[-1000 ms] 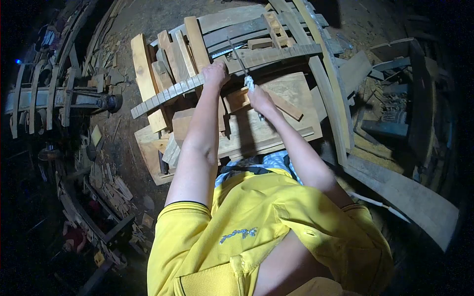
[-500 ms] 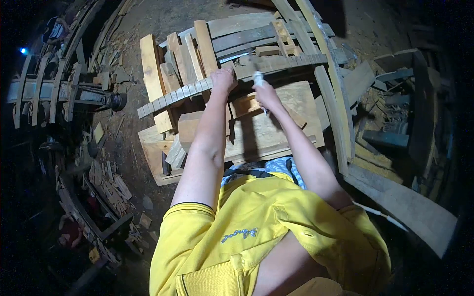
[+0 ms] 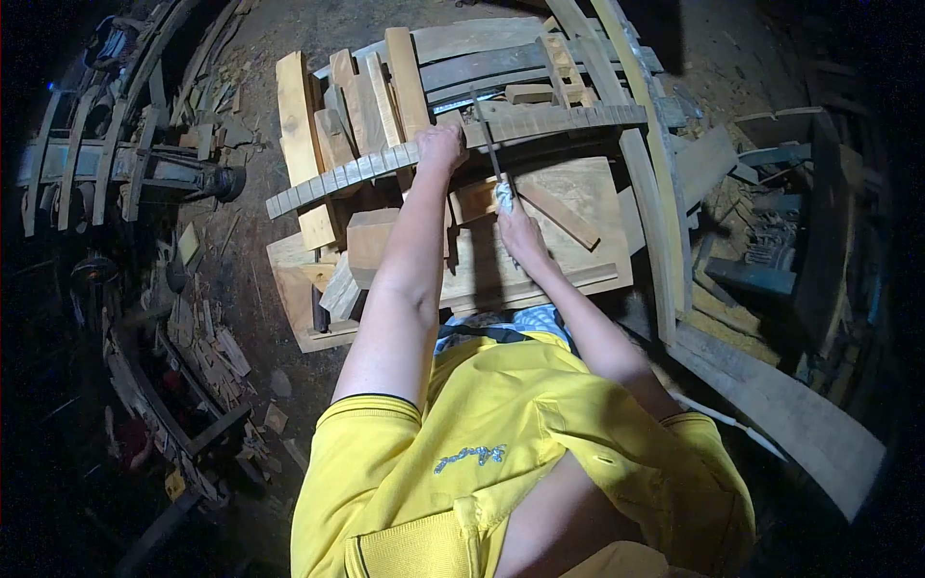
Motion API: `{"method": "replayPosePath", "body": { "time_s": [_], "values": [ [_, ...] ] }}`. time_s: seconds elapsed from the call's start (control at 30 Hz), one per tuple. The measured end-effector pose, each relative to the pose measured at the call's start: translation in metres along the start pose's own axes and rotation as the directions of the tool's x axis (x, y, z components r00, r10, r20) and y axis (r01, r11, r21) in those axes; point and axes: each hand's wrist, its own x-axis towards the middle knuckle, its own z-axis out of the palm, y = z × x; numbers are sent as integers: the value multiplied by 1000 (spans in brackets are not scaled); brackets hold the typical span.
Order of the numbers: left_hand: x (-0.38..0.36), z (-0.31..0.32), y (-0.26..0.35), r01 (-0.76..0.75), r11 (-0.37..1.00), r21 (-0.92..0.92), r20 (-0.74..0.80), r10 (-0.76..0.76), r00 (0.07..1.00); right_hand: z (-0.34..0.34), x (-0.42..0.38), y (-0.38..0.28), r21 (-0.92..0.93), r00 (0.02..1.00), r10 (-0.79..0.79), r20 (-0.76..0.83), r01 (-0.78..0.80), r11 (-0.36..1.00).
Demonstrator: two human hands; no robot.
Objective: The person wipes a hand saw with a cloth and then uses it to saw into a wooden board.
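A long, slightly curved wooden strip [image 3: 356, 177] lies across the work pieces, with closely spaced crosswise lines along its length. My left hand [image 3: 441, 148] is closed over the strip near its middle. My right hand [image 3: 521, 236] grips the pale, wrapped handle of what looks like a hand saw [image 3: 492, 144], just right of my left hand. Its thin dark blade, seen nearly edge-on, points away from me and crosses over the strip. Below the strip is a wide wooden board [image 3: 568, 202], with a small loose wood piece [image 3: 559, 217] on it.
Several upright-lying wooden slats [image 3: 303, 125] extend beyond the strip on the left. A tall curved timber frame [image 3: 656, 193] stands close on the right, with a broad plank [image 3: 785, 409] lower down. Wood scraps [image 3: 226, 352] litter the floor at left, near another slatted frame [image 3: 92, 173].
My right hand has drawn back toward my body, pulling the saw with it; the blade, blurred before, now shows clearly. My left hand stays on the strip.
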Motion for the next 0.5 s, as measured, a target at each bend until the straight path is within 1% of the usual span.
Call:
{"method": "replayPosePath", "body": {
  "time_s": [0.03,0.1,0.23,0.27,0.33,0.5],
  "values": [
    [1,0,0,9,1000,-7,-13,-9,1000,1,0,1,1,1000,3,-1,-3,1000],
    [2,2,-1,-3,1000,1,-26,3,1000,1,0,0,-22,999,20,48,-19,1000],
    [2,6,-2,-5,1000,3,-68,5,998,1,-4,-1,-29,999,-3,34,4,1000],
    [4,7,-2,-7,1000,3,-69,7,998,1,-5,-2,-51,999,22,31,-20,999],
    [7,7,-2,30,999,19,-37,-29,999,4,-2,-1,-71,999,46,26,-44,997],
    [1,1,1,-8,1000,9,-7,8,1000,12,2,7,-100,999,23,41,-18,995]
  ]
}}
